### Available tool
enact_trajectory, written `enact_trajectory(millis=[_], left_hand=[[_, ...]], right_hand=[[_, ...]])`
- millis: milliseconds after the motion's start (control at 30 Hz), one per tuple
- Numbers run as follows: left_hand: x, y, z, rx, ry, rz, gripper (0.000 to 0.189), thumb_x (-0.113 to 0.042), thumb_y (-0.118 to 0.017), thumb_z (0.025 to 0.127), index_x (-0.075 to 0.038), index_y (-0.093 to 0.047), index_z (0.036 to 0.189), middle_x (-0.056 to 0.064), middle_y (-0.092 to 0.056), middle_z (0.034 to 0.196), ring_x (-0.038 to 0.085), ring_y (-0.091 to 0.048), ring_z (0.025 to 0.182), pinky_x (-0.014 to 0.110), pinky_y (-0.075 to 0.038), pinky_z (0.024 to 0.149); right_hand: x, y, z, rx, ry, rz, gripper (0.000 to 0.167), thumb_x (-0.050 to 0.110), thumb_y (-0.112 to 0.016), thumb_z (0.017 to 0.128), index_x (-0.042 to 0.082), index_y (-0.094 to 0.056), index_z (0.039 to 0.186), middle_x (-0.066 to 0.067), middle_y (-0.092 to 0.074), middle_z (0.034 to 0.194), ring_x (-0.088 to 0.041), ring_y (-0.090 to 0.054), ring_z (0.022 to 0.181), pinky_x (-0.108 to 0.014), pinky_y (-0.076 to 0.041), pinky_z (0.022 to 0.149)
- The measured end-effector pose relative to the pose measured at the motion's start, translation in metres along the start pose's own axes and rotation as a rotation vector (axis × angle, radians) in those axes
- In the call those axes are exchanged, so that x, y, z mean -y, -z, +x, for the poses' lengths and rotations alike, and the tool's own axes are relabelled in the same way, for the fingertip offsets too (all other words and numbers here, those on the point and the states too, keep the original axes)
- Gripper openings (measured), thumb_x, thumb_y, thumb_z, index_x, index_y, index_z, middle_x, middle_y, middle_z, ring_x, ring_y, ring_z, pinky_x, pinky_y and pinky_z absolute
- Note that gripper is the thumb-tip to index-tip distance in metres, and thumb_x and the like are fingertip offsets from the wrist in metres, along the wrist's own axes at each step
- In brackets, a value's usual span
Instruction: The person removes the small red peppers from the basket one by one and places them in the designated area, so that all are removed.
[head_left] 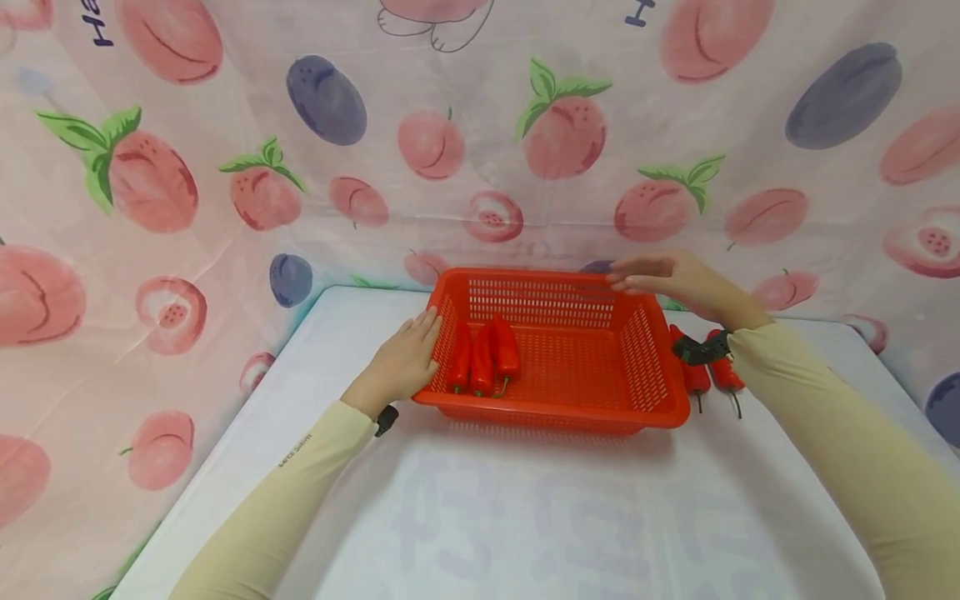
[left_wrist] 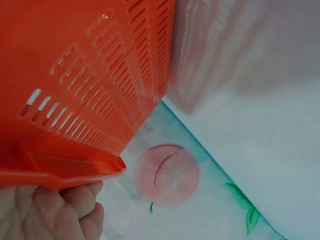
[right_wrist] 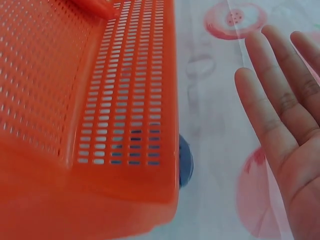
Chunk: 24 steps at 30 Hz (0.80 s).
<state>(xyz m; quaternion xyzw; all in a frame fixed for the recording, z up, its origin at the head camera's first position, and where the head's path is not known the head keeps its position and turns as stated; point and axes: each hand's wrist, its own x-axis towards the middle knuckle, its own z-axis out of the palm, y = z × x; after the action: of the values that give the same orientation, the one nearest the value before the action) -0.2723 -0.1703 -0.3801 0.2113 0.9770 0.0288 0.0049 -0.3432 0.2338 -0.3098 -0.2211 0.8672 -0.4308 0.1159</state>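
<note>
A red perforated plastic basket sits on the white table, with three red peppers lying at its left end. My left hand rests with extended fingers along the basket's left rim; the left wrist view shows the fingers right at that rim. Over the back right corner of the basket is my right hand, fingers straight and holding nothing. In the right wrist view its palm and fingers are spread apart from the basket wall. Two more red peppers lie right of the basket, partly hidden by the right wrist.
A fruit-printed cloth hangs behind the table and along its left side. The white tabletop extends in front of the basket. A dark strap is on the right wrist.
</note>
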Motion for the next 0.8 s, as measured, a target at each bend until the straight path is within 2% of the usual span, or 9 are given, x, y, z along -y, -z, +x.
enact_trajectory(millis=[100,233,400,500,633,733,800], left_hand=[[0.0,0.0,0.0,0.002,0.002,-0.001,0.065,-0.02,-0.042,0.091,0.006,-0.021,0.146,0.02,-0.016,0.156,0.031,-0.015,0.146,0.043,-0.016,0.12],[0.0,0.0,0.0,0.006,0.01,-0.007,0.065,-0.02,-0.043,0.091,0.006,-0.021,0.147,0.02,-0.015,0.156,0.03,-0.015,0.146,0.043,-0.015,0.12],[-0.001,0.0,0.002,0.009,0.016,-0.009,0.065,-0.02,-0.042,0.091,0.005,-0.021,0.147,0.019,-0.015,0.156,0.03,-0.015,0.146,0.043,-0.016,0.12],[-0.001,0.0,0.002,0.015,0.022,-0.011,0.065,-0.021,-0.042,0.092,0.005,-0.021,0.147,0.019,-0.014,0.157,0.03,-0.015,0.146,0.043,-0.015,0.12],[-0.002,0.0,0.003,0.014,0.023,-0.008,0.064,-0.02,-0.041,0.092,0.004,-0.021,0.147,0.019,-0.015,0.157,0.03,-0.015,0.146,0.043,-0.015,0.12],[-0.002,0.0,0.002,0.011,0.02,-0.007,0.064,-0.02,-0.042,0.091,0.005,-0.021,0.147,0.019,-0.015,0.156,0.03,-0.015,0.146,0.043,-0.015,0.12],[-0.002,0.001,0.002,0.013,0.019,-0.005,0.064,-0.02,-0.041,0.092,0.005,-0.021,0.147,0.019,-0.015,0.156,0.03,-0.014,0.146,0.043,-0.015,0.12]], right_hand=[[0.001,-0.004,0.008,0.013,0.004,0.041,0.044,0.03,-0.058,0.092,0.01,-0.053,0.132,-0.001,-0.066,0.121,-0.004,-0.065,0.102,-0.022,-0.048,0.096],[0.005,-0.01,0.016,0.032,0.028,0.097,0.043,0.027,-0.059,0.092,0.009,-0.055,0.13,0.005,-0.067,0.116,-0.006,-0.066,0.101,-0.024,-0.05,0.094],[0.008,-0.018,0.024,0.067,0.091,0.165,0.039,0.02,-0.057,0.093,0.004,-0.056,0.128,0.003,-0.066,0.118,-0.009,-0.066,0.101,-0.022,-0.052,0.09],[0.008,-0.022,0.028,0.076,0.095,0.175,0.038,0.021,-0.057,0.093,0.004,-0.056,0.127,0.002,-0.067,0.116,-0.01,-0.067,0.1,-0.022,-0.053,0.089],[0.007,-0.026,0.033,0.077,0.08,0.177,0.039,0.023,-0.057,0.093,0.006,-0.056,0.128,-0.008,-0.066,0.119,-0.012,-0.067,0.101,-0.03,-0.052,0.094],[0.006,-0.03,0.037,0.081,0.075,0.184,0.04,0.024,-0.057,0.093,0.006,-0.055,0.129,-0.016,-0.062,0.125,-0.02,-0.065,0.106,-0.039,-0.049,0.098],[0.006,-0.033,0.04,0.087,0.073,0.193,0.041,0.024,-0.057,0.093,0.006,-0.055,0.129,-0.015,-0.062,0.124,-0.02,-0.065,0.107,-0.044,-0.046,0.1]])
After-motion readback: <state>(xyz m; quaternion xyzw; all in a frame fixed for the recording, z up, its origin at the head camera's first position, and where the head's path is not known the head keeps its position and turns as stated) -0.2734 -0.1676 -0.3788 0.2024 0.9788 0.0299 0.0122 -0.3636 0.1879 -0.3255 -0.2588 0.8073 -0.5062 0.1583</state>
